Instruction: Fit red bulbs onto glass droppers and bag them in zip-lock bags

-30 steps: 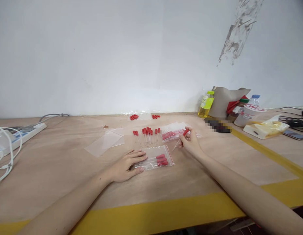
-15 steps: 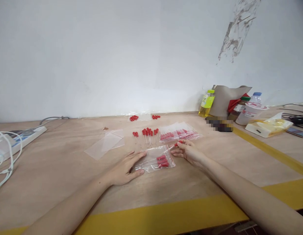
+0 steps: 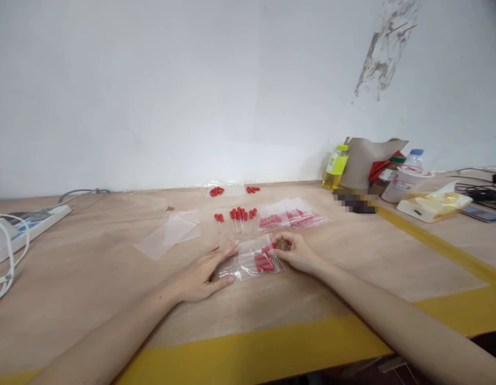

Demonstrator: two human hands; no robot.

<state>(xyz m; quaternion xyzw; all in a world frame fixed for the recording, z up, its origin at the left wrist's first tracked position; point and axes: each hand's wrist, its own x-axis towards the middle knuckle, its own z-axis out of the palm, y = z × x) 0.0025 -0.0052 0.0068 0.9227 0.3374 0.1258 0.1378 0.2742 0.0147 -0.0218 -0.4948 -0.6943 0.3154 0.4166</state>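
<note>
A clear zip bag point(image 3: 248, 266) lies on the table with several red-bulbed droppers point(image 3: 264, 262) in it. My left hand point(image 3: 208, 272) is spread open, its fingertips and thumb resting on the bag's left end. At the bag's right-hand mouth, my right hand point(image 3: 294, 251) pinches one dropper point(image 3: 273, 246) by its red bulb; the glass part is inside the bag. Just behind lie several loose droppers point(image 3: 242, 215) with their bulbs pointing away from me. To their right is a pile of filled bags point(image 3: 292, 215), and to their left are flat bags without droppers point(image 3: 170, 234).
Small red bulbs point(image 3: 216, 191) lie near the wall, some on clear plastic. A white power strip point(image 3: 39, 230) with cables is at left. On the right stand a yellow bottle point(image 3: 335, 168), a plastic cup point(image 3: 406, 184) and a tissue pack point(image 3: 434, 204). Yellow tape point(image 3: 248, 350) lines the front edge.
My right hand has moved left to the bag's mouth, and the dropper it holds has slid into the bag. My left hand stays on the bag. The view has shifted slightly.
</note>
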